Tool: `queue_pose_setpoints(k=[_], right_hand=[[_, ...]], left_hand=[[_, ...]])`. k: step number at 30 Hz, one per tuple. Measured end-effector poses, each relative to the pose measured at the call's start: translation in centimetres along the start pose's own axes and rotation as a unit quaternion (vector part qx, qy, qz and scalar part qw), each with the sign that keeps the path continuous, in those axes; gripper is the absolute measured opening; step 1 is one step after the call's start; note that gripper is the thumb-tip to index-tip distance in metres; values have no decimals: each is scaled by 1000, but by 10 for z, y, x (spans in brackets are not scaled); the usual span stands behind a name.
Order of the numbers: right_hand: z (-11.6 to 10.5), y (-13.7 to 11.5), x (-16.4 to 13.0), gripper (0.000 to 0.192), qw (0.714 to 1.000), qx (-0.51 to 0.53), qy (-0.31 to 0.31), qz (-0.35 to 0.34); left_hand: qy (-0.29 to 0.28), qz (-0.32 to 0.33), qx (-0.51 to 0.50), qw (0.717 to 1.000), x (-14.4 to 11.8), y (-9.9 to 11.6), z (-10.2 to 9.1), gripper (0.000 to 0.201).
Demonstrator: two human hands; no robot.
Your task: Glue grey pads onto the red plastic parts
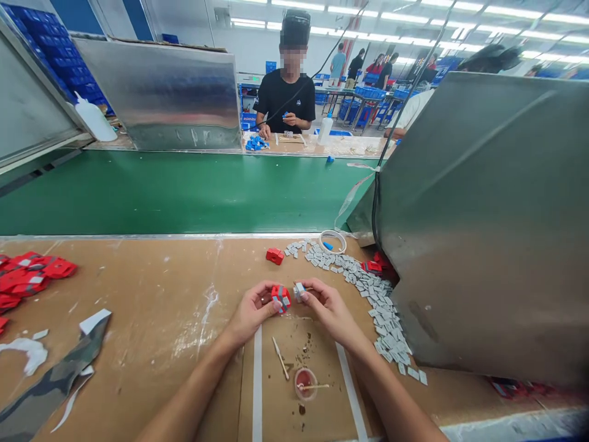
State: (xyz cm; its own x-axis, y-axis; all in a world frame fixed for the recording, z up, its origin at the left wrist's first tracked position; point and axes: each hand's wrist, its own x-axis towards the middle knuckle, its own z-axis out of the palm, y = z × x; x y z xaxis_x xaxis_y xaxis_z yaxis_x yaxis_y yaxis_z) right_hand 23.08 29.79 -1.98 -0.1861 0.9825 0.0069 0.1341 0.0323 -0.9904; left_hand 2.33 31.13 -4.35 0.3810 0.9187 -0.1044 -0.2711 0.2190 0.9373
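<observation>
My left hand (pixel 252 310) grips a small red block with grey bands (pixel 281 298) between thumb and fingers. Close to its right, my right hand (pixel 327 307) pinches a small light-grey piece (pixel 299 291); a slight gap parts the two. Below the hands stands a small clear cup (pixel 305 384) with reddish contents and a thin stick (pixel 317 386) resting in it. A white-tipped stick (pixel 280 358) lies to the cup's left. Beyond my hands sits another red block (pixel 275 256).
Many grey flat pieces (pixel 384 313) spread along the right, beside a metal panel (pixel 488 233). A tape roll (pixel 332 242) lies at their far end. Red parts (pixel 32 276) are piled at left. Across a green conveyor belt (pixel 184 193), a co-worker (pixel 288 98) handles blue parts.
</observation>
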Motion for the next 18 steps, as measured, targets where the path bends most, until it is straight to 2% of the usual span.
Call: queue_pose_setpoints(k=[4,9,13,18], right_hand=[[6,1,-2,37,1000,-1,13,-9],[14,3,-2,40,997,54,42,42],[14,4,-2,41,995,73,35,57],[18,12,-2,39,996,55,52,43]], left_hand=[[13,-1,12,1000,0,0,3,53],[20,-13,21,1000,0,0,4,49],[20,-13,27,999,-1,2,5,50],[29,-25,30,999,0,1,3,55]])
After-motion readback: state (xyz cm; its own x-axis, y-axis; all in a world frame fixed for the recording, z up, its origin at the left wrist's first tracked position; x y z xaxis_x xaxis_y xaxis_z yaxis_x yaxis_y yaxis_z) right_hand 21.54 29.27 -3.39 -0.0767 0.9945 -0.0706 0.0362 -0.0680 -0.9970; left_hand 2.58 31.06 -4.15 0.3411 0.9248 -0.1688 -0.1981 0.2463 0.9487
